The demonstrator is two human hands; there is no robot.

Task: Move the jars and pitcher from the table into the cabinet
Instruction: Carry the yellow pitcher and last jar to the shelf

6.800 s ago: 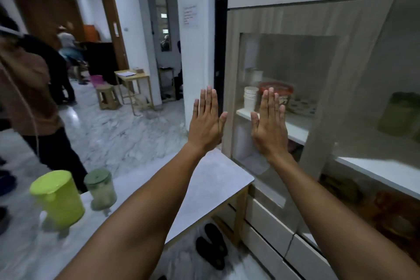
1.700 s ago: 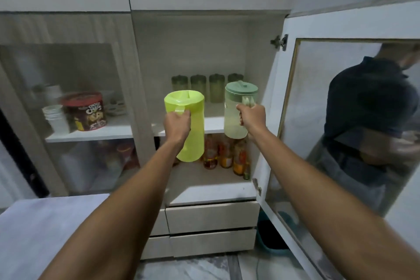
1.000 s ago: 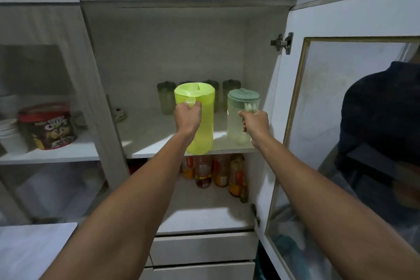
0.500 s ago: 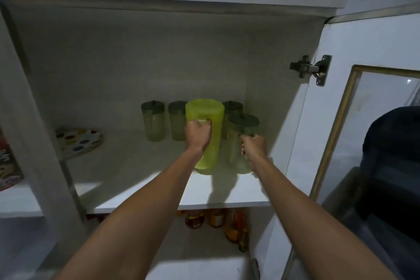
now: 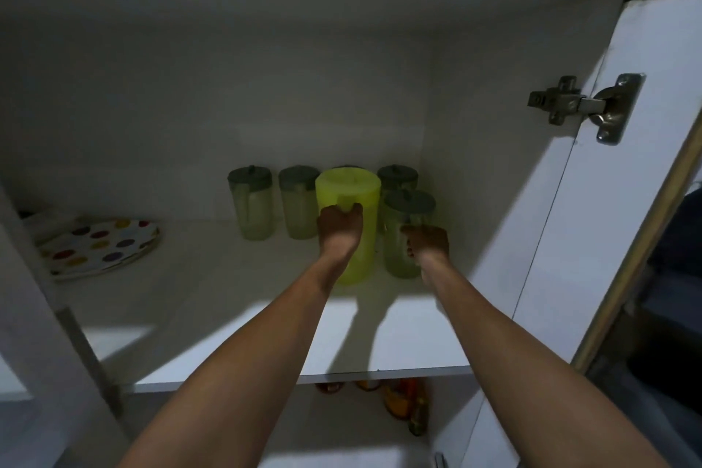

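Counts on the upper cabinet shelf: 1 lime-green pitcher, 1 green-lidded jar in hand, plus 4 more lidded jars in a row along the far wall. Of those 4, the far-left jar, the second jar and the far-right jar are clear to see; the third jar is mostly hidden behind the pitcher, only its dark lid edge shows.

Pitcher: opaque lime-green plastic, tall cylinder, flat lid same colour, handle facing near. Upright, base on the shelf, mid-depth, right of centre, just near of the jar row.

Held jar: translucent pale-green body, dull green lid with a small knob, upright on the shelf just right of the pitcher, close beside it; can't tell if they touch. It sits near of the far-right jar.

Left hand: fingers curled closed around the pitcher handle near the top, thumb over the upper edge of the handle.

Right hand: curled around the near-right side of the held jar at about mid-height; can't tell if there is a handle under the fingers.

Other items: 1 polka-dot plate at the far left of the shelf, looks like a small stack but count unclear. Cabinet door swung open on the right, 1 metal hinge visible. Lower shelf shows several bottles with orange and dark contents, too blurred to count.
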